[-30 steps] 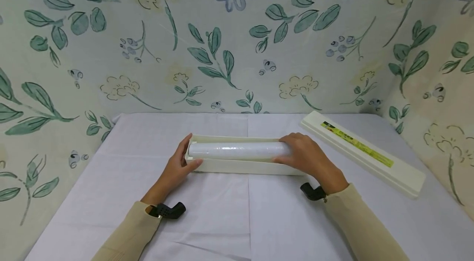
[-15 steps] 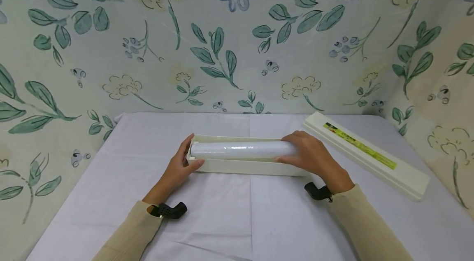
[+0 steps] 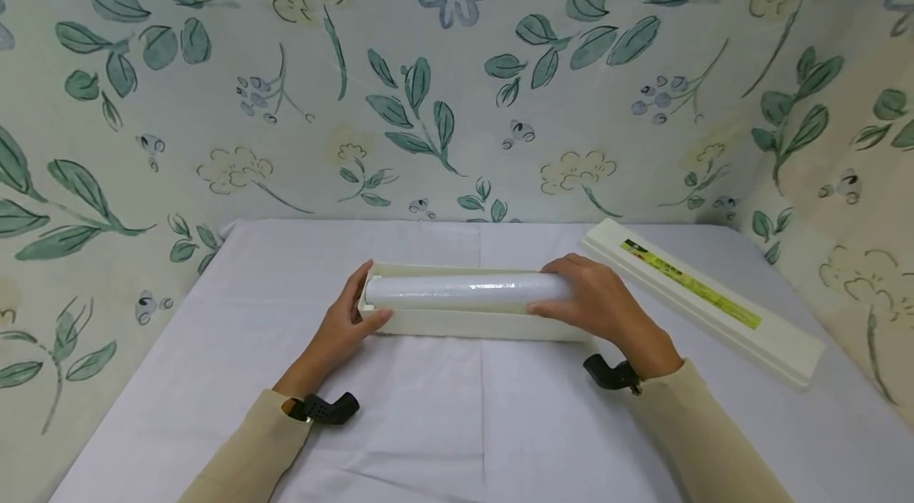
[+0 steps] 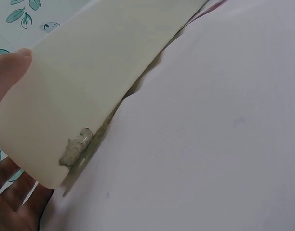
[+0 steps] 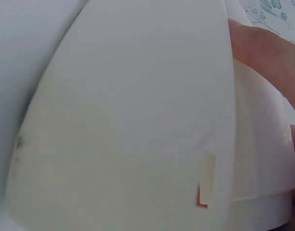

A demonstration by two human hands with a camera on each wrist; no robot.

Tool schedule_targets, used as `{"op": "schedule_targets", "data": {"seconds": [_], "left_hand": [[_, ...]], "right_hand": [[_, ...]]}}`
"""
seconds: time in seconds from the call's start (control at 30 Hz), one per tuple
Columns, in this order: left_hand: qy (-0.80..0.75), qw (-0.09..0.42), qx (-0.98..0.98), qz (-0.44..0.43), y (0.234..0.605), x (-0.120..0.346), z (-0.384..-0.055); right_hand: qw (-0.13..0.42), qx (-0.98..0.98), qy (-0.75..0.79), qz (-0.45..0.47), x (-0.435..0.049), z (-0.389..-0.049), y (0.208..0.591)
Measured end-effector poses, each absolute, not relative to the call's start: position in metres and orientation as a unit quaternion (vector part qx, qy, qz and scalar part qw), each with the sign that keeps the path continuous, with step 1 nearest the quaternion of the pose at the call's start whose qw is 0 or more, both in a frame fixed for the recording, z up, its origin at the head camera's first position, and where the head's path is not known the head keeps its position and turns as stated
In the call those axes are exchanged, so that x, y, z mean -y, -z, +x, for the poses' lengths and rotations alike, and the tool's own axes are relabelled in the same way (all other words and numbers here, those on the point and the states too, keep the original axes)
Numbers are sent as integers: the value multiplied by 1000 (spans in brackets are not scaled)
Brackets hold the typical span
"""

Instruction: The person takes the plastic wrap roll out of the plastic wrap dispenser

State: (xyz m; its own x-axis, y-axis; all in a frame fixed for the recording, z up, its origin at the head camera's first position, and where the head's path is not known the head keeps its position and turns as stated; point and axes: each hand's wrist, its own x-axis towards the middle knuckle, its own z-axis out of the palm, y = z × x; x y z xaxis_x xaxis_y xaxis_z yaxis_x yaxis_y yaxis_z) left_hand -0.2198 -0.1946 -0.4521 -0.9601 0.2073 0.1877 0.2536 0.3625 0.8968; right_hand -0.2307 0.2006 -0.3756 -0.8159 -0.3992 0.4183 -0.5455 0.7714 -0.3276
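Observation:
A long cream box (image 3: 464, 324) lies across the white cloth with a shiny roll of cling film (image 3: 464, 291) inside it. At the box's left end, my left hand (image 3: 350, 320) grips it, thumb on the front wall and fingers round the far corner. The left wrist view shows that thumb on the plain outer wall (image 4: 99, 62). My right hand (image 3: 596, 297) holds the roll's right end, fingers over its far side and thumb by the front rim. In the right wrist view the roll (image 5: 263, 144) shows beyond the box wall (image 5: 123, 115), between thumb and fingers.
A long cream lid (image 3: 771, 344) with a yellow-green label lies slantwise at the right of the cloth-covered table (image 3: 414, 424). Flower-printed fabric (image 3: 457, 90) hangs behind the table and at both sides.

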Motion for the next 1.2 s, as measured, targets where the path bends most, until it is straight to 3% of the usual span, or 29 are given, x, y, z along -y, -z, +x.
{"op": "schedule_targets", "data": {"seconds": [0.4,1.2], "left_hand": [[541,17,831,-124,455,197,-214],[538,16,833,-125,452,195,-217]], "right_hand": [[142,924,-230,271,-198,-227,374],[152,932,-218,247,-194,-210,358]]}}
